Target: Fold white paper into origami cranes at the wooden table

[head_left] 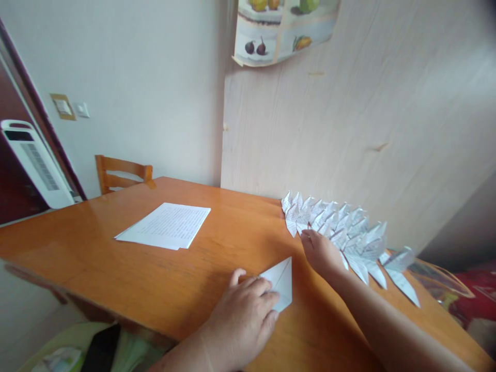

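Note:
A flat folded sheet of white paper (284, 289), with a diagonal crease and pointed corners, lies on the table near its front. My left hand (246, 310) rests over its left part, fingers bent on top and thumb at the lower edge. My right hand (321, 253) reaches out to the front of a cluster of folded paper pieces (360, 243). Its fingers are drawn together at one of these pieces, and the fingertips are partly hidden. The pieces stand upright in rows, with pointed leaf-like tips and printed lines on them.
A stack of written or printed sheets (166, 226) lies left on the wooden table (232, 222). Behind stand a wooden chair (124, 170) and a white upright appliance (36, 163). A clear bag (442, 276) is at the right edge. A dark flat object (101, 347) is below, front left.

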The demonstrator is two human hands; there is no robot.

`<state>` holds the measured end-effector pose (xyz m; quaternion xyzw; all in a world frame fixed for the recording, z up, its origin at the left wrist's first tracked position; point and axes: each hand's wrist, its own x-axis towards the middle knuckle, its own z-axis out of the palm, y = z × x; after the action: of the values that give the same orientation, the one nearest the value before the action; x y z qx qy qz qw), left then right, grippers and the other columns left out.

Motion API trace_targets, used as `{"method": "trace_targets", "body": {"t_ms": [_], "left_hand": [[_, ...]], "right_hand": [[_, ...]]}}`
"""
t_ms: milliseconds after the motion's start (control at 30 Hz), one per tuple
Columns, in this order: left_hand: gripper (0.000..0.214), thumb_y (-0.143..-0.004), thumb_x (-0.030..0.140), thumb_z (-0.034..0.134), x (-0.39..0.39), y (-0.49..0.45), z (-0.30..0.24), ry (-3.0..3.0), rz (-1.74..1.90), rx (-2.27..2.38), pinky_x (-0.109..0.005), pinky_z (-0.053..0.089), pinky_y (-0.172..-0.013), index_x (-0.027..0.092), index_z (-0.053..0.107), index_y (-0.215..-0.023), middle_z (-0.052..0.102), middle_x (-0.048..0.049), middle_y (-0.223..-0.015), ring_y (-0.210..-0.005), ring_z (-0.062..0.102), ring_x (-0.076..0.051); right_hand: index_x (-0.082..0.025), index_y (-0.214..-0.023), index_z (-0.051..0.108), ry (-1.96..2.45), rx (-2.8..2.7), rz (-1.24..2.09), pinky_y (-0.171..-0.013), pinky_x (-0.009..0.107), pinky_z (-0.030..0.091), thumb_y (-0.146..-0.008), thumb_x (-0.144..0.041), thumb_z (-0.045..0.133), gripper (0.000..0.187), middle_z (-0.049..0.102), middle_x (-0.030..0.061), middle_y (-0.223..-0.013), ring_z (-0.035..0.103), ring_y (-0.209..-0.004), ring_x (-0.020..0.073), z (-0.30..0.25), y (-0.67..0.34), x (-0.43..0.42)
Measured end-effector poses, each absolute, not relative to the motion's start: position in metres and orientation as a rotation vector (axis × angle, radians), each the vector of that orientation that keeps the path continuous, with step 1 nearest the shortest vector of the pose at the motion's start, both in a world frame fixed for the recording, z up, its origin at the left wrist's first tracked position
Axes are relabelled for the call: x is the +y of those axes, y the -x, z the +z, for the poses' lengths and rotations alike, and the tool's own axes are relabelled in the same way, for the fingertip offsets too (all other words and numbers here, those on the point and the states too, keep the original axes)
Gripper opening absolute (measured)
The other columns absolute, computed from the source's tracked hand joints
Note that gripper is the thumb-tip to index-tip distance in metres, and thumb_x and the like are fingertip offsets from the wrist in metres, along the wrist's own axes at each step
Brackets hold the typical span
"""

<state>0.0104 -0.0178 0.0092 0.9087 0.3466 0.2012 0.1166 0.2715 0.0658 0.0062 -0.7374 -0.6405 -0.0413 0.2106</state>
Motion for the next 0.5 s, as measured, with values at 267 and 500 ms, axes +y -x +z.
{"method": "trace_targets", "body": {"t_ms": [267, 500], "left_hand": [[0.020, -0.096, 0.025, 0.053, -0.018, -0.011, 0.009, -2.689, 0.619, 1.069, -0.045, 0.031, -0.101, 0.027, 0.068, -0.109, 0.068, -0.0038, -0.114, -0.106, 0.060, -0.022], [0.041, -0.099, 0.026, 0.041, -0.012, -0.010, 0.006, -2.564, 0.642, 1.145, -0.042, 0.037, -0.102, 0.023, 0.046, -0.140, 0.067, -0.0067, -0.128, -0.118, 0.060, -0.022]], "right_hand": [[-0.021, -0.101, 0.073, 1.700, -1.863, 0.169, -0.072, 0.028, 0.050, -0.099, -0.035, 0.037, 0.038, 0.075, 0.0032, -0.089, 0.069, -0.083, 0.0196, -0.003, -0.266, 0.027], [-0.023, -0.109, 0.074, 1.391, -2.100, 0.217, -0.085, 0.031, 0.050, -0.096, -0.026, 0.048, 0.029, 0.072, 0.0059, -0.102, 0.065, -0.094, 0.0207, -0.003, -0.239, 0.010]]}}
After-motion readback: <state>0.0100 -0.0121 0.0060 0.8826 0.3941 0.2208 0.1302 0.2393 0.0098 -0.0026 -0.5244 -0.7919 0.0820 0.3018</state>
